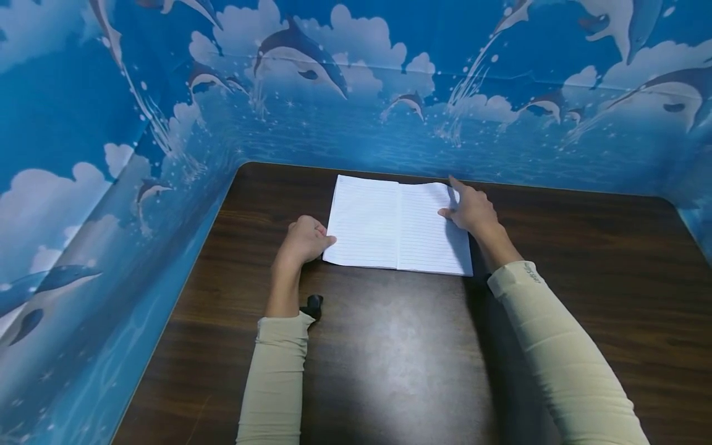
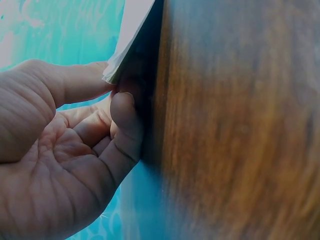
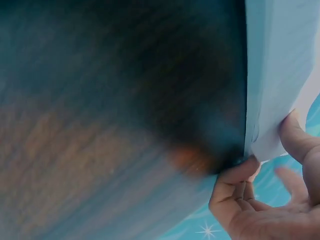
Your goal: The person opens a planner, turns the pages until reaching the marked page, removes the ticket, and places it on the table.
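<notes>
A notebook (image 1: 367, 225) with white ruled pages lies spread open near the far edge of the table. At its left edge, my left hand (image 1: 303, 240) pinches the pages; in the left wrist view the thumb lies on top and curled fingers sit beneath the notebook's edge (image 2: 131, 35). My right hand (image 1: 475, 209) grips the right side, its thumb over the ruled page and the index finger stretched towards the top corner. The right wrist view has that thumb on the page (image 3: 280, 75) and the other fingers at the notebook's underside.
Dark wood-grain table (image 1: 222, 371) extends around the notebook. Blue sheeting with printed dolphins (image 1: 300, 55) stands along the table's far and left edges. A small black object (image 1: 313, 306) shows beside the left wrist, at the end of a light sleeve (image 1: 275, 377).
</notes>
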Demonstrator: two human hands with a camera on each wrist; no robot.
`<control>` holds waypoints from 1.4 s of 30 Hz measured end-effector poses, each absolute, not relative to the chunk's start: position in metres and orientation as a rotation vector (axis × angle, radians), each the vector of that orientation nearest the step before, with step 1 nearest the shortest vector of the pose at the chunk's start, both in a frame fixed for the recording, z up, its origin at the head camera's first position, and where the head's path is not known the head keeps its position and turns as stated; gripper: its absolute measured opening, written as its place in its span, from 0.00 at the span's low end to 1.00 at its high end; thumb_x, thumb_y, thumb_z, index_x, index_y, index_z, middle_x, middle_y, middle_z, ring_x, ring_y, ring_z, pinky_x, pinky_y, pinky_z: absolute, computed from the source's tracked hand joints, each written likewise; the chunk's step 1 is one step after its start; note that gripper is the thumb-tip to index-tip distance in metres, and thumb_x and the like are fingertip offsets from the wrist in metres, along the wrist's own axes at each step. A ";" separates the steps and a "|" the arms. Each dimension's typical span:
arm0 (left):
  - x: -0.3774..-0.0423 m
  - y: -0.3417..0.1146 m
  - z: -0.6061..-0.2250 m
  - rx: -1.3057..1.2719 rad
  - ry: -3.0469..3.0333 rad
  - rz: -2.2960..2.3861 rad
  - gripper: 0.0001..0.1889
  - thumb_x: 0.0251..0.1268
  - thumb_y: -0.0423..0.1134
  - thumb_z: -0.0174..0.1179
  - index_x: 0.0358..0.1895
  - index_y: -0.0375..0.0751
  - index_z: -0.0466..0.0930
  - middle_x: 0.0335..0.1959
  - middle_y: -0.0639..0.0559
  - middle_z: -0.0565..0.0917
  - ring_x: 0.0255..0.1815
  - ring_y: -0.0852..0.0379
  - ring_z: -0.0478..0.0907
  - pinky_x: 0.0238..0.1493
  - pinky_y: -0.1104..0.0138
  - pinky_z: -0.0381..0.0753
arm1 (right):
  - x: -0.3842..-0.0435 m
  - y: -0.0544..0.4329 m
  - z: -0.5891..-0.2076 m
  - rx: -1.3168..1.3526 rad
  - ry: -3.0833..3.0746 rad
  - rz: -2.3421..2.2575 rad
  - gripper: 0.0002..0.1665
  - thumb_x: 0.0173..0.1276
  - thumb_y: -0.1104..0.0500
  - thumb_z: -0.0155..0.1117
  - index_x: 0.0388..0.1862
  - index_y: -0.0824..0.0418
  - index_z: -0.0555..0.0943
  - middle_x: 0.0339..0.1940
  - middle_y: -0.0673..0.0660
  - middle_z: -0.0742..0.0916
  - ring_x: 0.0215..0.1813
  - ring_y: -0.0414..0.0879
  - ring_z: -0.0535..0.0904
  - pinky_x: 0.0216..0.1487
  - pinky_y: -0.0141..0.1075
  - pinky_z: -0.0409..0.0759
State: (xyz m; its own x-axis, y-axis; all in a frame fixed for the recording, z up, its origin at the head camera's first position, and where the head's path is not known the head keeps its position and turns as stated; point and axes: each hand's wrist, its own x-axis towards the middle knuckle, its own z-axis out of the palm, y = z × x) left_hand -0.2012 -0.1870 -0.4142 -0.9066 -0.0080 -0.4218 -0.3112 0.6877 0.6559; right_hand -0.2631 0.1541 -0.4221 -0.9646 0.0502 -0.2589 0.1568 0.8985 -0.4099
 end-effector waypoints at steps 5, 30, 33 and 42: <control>-0.200 -0.187 -0.414 -0.251 2.515 1.090 0.12 0.78 0.39 0.65 0.35 0.37 0.79 0.29 0.47 0.72 0.35 0.50 0.72 0.39 0.58 0.72 | -0.265 0.155 -0.425 0.240 2.783 -0.792 0.62 0.78 0.51 0.71 0.91 0.55 0.38 0.87 0.71 0.62 0.84 0.72 0.62 0.80 0.66 0.65; -0.198 -0.190 -0.415 -0.239 2.502 1.118 0.10 0.79 0.39 0.64 0.40 0.35 0.81 0.36 0.44 0.75 0.38 0.49 0.73 0.39 0.58 0.72 | -0.257 0.177 -0.431 0.638 2.625 -1.208 0.23 0.77 0.48 0.71 0.56 0.66 0.81 0.50 0.62 0.81 0.51 0.54 0.77 0.57 0.48 0.79; -0.197 -0.190 -0.415 -0.245 2.498 1.116 0.10 0.79 0.39 0.64 0.38 0.36 0.80 0.35 0.44 0.75 0.37 0.49 0.73 0.38 0.59 0.72 | -0.257 0.180 -0.432 0.633 2.601 -1.236 0.21 0.80 0.48 0.68 0.53 0.65 0.82 0.56 0.65 0.81 0.55 0.56 0.76 0.62 0.51 0.78; -0.201 -0.189 -0.414 -0.234 2.516 1.124 0.10 0.79 0.39 0.65 0.39 0.36 0.80 0.25 0.49 0.72 0.32 0.51 0.71 0.37 0.60 0.72 | -0.260 0.187 -0.428 0.643 2.558 -1.295 0.28 0.81 0.43 0.65 0.60 0.66 0.81 0.63 0.67 0.82 0.55 0.55 0.81 0.67 0.48 0.84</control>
